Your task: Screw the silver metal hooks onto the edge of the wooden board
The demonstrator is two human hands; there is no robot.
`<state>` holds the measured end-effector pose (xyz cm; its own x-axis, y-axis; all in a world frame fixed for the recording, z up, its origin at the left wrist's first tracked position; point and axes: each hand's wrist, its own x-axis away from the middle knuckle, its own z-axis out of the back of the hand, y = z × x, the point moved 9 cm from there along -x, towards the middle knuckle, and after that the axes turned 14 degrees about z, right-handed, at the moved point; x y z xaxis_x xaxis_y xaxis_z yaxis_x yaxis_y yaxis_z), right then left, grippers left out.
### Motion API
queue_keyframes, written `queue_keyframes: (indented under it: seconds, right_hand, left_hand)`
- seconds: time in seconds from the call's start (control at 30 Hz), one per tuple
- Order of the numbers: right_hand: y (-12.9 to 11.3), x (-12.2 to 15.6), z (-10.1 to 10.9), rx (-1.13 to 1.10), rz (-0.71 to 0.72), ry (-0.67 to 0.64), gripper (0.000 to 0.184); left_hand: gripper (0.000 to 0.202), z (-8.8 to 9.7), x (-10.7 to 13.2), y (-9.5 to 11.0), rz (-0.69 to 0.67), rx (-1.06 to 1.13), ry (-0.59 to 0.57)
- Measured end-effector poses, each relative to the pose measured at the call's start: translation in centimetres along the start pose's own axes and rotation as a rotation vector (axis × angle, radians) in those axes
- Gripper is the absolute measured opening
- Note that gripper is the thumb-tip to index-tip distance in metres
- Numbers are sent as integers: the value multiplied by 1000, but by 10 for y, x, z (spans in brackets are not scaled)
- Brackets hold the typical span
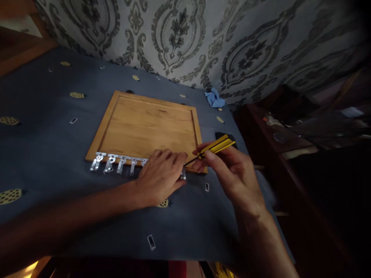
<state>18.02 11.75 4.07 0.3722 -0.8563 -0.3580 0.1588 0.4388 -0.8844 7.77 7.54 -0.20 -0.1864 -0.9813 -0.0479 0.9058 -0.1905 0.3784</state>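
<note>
A framed wooden board (150, 123) lies flat on the blue cloth. Along its near edge runs a metal hook rail (123, 160) with several silver hooks hanging toward me. My left hand (162, 175) presses over the right part of the rail, fingers bent round it and hiding some hooks. A screwdriver (216, 147) with a yellow and black handle is held in the fingers of my right hand (234, 173). Its thin shaft slants down left to the rail, close beside my left fingers. The tip is hidden there.
The patterned blue tablecloth (58, 154) covers the surface. A crumpled blue cloth (214, 98) lies at the back right, and a dark flat object (230, 139) sits behind my right hand. Patterned fabric (179, 34) rises behind. Wooden furniture with small items stands at right.
</note>
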Motion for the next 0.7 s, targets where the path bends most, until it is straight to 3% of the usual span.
queue_keyframes:
  seconds: [0.13,0.37,0.57,0.7]
  right_hand:
    - [1,0,1,32,26,26,32]
    - [12,8,11,68,54,252,31]
    - [22,15,12,-129,67,196,31]
    - [20,17,16,-109,94,196,21]
  left_hand:
    - [46,1,0,0,-3,-19,-7]
    - [44,1,1,0,4,-10,-19]
    - [46,0,1,-1,4,2,-4]
    - [47,-1,2,-2,8,4,7]
